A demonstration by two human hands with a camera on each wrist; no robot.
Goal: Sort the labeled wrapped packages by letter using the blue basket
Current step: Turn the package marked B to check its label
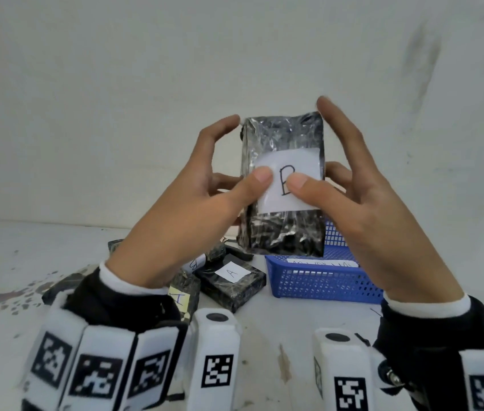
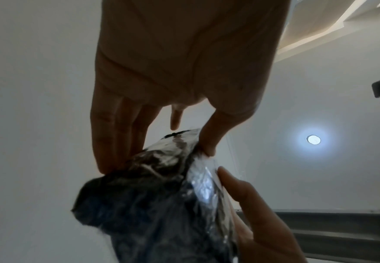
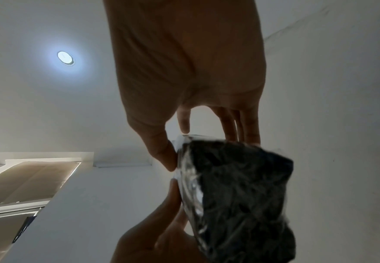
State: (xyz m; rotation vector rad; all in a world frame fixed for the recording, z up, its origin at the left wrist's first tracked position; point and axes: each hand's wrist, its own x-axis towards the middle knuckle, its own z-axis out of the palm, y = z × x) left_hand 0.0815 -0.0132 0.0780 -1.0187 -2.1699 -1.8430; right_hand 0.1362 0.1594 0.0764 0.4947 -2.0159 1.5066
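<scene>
A black package wrapped in clear film (image 1: 283,226) with a white label marked B is held upright in front of me, above the table. My left hand (image 1: 205,197) grips its left side, thumb on the label, fingers behind. My right hand (image 1: 353,191) grips its right side the same way, index finger raised by the top corner. The wrist views show the package (image 2: 153,204) (image 3: 241,192) from below, pinched between thumbs and fingers. The blue basket (image 1: 323,280) sits on the table below the package, a white label on its near rim.
A pile of black wrapped packages lies left of the basket; one (image 1: 231,280) shows a label A, another (image 1: 184,295) a yellowish label. The white table (image 1: 12,277) is stained with dark spots at the left. A plain wall stands close behind.
</scene>
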